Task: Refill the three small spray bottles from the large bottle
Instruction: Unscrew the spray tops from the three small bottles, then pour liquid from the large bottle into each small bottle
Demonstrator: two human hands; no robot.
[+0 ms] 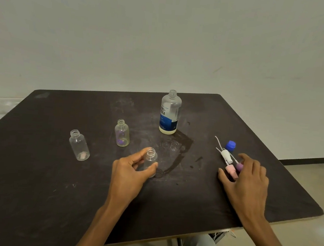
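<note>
Three small clear bottles stand uncapped on the dark table (pixel 36 181). One with a pink patch (pixel 79 145) is at the left, one with purple marks (pixel 122 133) stands behind the middle, and my left hand (pixel 129 175) grips the third small bottle (pixel 151 159) upright near the centre. The large uncapped bottle (pixel 169 112) with a blue label stands at the back and looks almost empty. My right hand (pixel 248 181) rests over the loose spray heads: pink (pixel 230 170), purple (pixel 239 166) and white (pixel 225 154). Its fingers touch the pink one.
A blue cap (pixel 230 145) lies just behind the spray heads. A wet streak (pixel 180 153) runs from the large bottle toward the held bottle. The table's right edge is close to my right hand. A pale wall stands behind the table.
</note>
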